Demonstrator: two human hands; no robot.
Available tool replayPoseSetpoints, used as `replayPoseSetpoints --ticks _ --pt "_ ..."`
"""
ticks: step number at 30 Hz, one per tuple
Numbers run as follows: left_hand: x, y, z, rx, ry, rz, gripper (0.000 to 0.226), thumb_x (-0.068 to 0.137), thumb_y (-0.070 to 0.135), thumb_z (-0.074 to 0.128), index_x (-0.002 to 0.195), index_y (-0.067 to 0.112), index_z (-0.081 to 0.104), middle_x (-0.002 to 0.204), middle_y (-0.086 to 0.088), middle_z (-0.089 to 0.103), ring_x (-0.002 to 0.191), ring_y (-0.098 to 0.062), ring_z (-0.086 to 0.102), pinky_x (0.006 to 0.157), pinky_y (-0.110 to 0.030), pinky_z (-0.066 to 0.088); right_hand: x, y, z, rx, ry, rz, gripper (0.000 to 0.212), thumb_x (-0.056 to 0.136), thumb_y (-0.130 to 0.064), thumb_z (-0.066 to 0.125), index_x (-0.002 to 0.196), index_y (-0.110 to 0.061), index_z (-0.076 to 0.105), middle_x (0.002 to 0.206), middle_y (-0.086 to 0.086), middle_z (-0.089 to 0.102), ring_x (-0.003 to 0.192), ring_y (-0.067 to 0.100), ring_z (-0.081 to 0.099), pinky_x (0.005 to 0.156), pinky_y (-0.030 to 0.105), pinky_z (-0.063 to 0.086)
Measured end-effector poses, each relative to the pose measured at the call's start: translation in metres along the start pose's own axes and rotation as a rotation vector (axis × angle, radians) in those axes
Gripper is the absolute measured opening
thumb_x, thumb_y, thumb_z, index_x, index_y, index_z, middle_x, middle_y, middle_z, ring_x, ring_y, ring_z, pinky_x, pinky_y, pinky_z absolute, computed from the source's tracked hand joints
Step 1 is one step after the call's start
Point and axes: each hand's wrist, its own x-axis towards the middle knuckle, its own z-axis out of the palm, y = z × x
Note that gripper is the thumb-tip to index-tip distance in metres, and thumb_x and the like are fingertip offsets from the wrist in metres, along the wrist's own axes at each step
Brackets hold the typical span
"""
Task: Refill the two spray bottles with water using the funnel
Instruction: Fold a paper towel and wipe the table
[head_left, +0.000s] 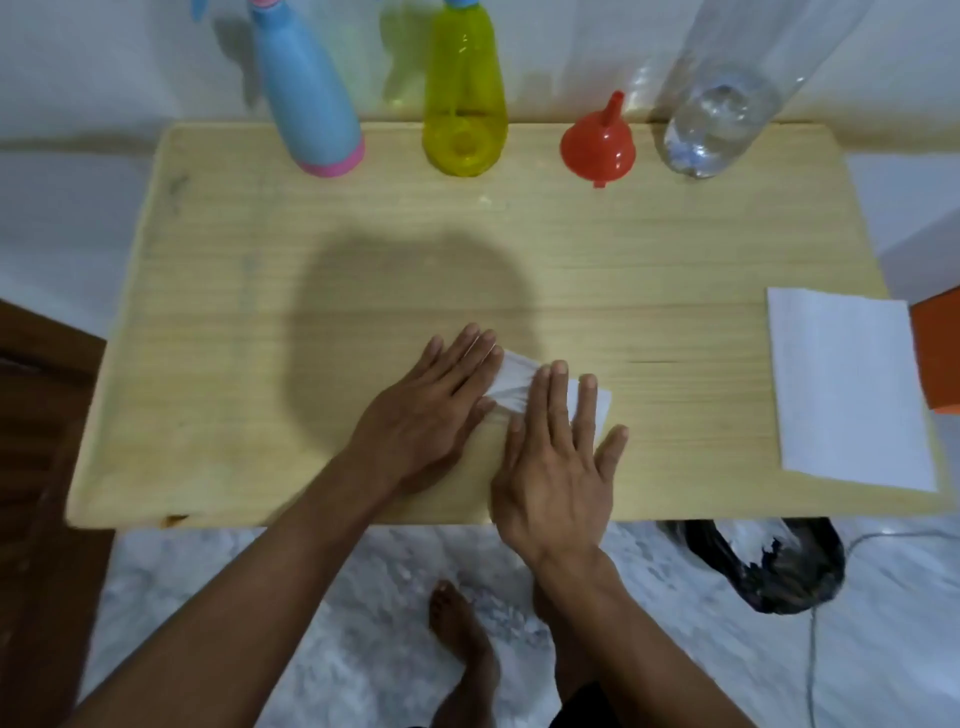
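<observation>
Evidently wiping: both hands, left hand (426, 410) and right hand (556, 457), press flat, fingers spread, on a tissue (511, 387) near the bench's (218, 322) front edge.

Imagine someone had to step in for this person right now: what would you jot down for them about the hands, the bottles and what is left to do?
Left hand: flat, fingers straight, pressing on a white tissue on the wooden table.
Right hand: also flat on that tissue, holding nothing.
Along the far edge, left to right: blue spray bottle, yellow spray bottle, red funnel standing mouth down, clear water bottle with water in its base.
A second white sheet lies at the right edge.
Done: cannot tell whether either spray bottle has been filled.
Left: check the levels, then refill through the funnel as needed.
</observation>
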Motion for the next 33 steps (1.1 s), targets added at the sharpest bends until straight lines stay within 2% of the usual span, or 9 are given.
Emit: replayPoseSetpoints --ticks 4,7,11,15,18,21,26,29,33 --pt "-0.036 -0.038 -0.013 0.036 0.025 -0.002 0.057 0.108 0.032 0.021 0.141 -0.006 0.047 0.149 -0.023 0.045 0.140 -0.036 0.040 0.117 -0.044 0.025 -0.012 -0.047 0.020 0.012 0.009 -0.026 0.061 0.101 -0.038 0.006 0.156 -0.020 -0.012 0.170 -0.006 -0.008 0.154 0.022 -0.019 0.119 0.057 -0.009" --pt "-0.061 -0.060 -0.024 0.060 0.004 -0.034 0.061 0.108 0.035 0.018 0.140 -0.007 0.049 0.147 -0.023 0.047 0.138 -0.038 0.044 0.114 -0.048 0.030 -0.018 -0.076 0.031 0.015 -0.007 -0.058 0.061 0.104 -0.037 0.011 0.160 -0.019 -0.004 0.170 -0.006 -0.006 0.155 0.022 -0.017 0.120 0.058 -0.009" --pt "-0.104 -0.086 -0.036 0.039 -0.037 -0.131 0.061 0.108 0.037 0.015 0.148 -0.003 0.038 0.155 -0.020 0.036 0.146 -0.033 0.031 0.118 -0.048 0.026 -0.020 -0.112 0.050 -0.002 -0.032 -0.139 0.061 0.106 -0.037 0.013 0.162 -0.019 0.004 0.170 -0.008 -0.005 0.155 0.021 -0.018 0.120 0.061 -0.006" --pt "-0.142 -0.101 -0.046 0.014 -0.029 -0.263 0.059 0.106 0.036 0.019 0.154 0.002 0.027 0.162 -0.013 0.024 0.152 -0.026 0.017 0.123 -0.045 0.018 -0.023 -0.140 0.064 -0.045 0.002 -0.276 0.058 0.107 -0.035 0.024 0.161 -0.015 0.018 0.170 -0.003 0.011 0.157 0.026 0.000 0.119 0.066 0.005" --pt "-0.162 -0.103 -0.048 0.032 -0.008 -0.351 0.059 0.107 0.036 0.017 0.153 0.001 0.029 0.161 -0.015 0.026 0.152 -0.027 0.018 0.123 -0.047 0.019 -0.020 -0.152 0.068 -0.100 -0.027 -0.386 0.059 0.107 -0.037 0.023 0.162 -0.016 0.013 0.170 -0.003 0.008 0.157 0.025 -0.001 0.118 0.067 0.003" --pt "-0.178 -0.097 -0.044 0.018 0.019 -0.448 0.061 0.107 0.038 0.014 0.152 -0.001 0.031 0.160 -0.017 0.028 0.151 -0.030 0.020 0.122 -0.049 0.019 -0.016 -0.155 0.069 -0.126 -0.078 -0.484 0.058 0.109 -0.038 0.018 0.162 -0.019 0.007 0.170 -0.006 0.001 0.157 0.023 -0.008 0.118 0.067 -0.001" --pt "-0.190 -0.055 -0.034 0.039 0.146 -0.598 0.054 0.106 0.027 0.026 0.149 -0.005 0.035 0.157 -0.021 0.033 0.149 -0.035 0.026 0.120 -0.054 0.023 -0.007 -0.138 0.066 -0.152 -0.043 -0.666 0.057 0.106 -0.038 0.017 0.159 -0.021 0.026 0.167 -0.005 0.023 0.156 0.023 0.011 0.120 0.064 0.011" --pt "-0.186 -0.025 -0.025 0.061 0.216 -0.689 0.052 0.106 0.025 0.029 0.147 -0.005 0.039 0.155 -0.023 0.037 0.148 -0.035 0.029 0.119 -0.055 0.024 0.000 -0.122 0.060 -0.142 -0.009 -0.775 0.054 0.105 -0.037 0.024 0.154 -0.020 0.041 0.161 -0.004 0.038 0.153 0.023 0.026 0.119 0.063 0.019" --pt "-0.173 0.013 -0.013 0.041 0.276 -0.783 0.051 0.106 0.022 0.028 0.147 -0.007 0.038 0.155 -0.025 0.034 0.149 -0.036 0.025 0.121 -0.055 0.020 0.011 -0.093 0.050 -0.107 -0.037 -0.911 0.052 0.106 -0.037 0.030 0.153 -0.019 0.042 0.159 -0.003 0.040 0.151 0.020 0.029 0.118 0.062 0.020"
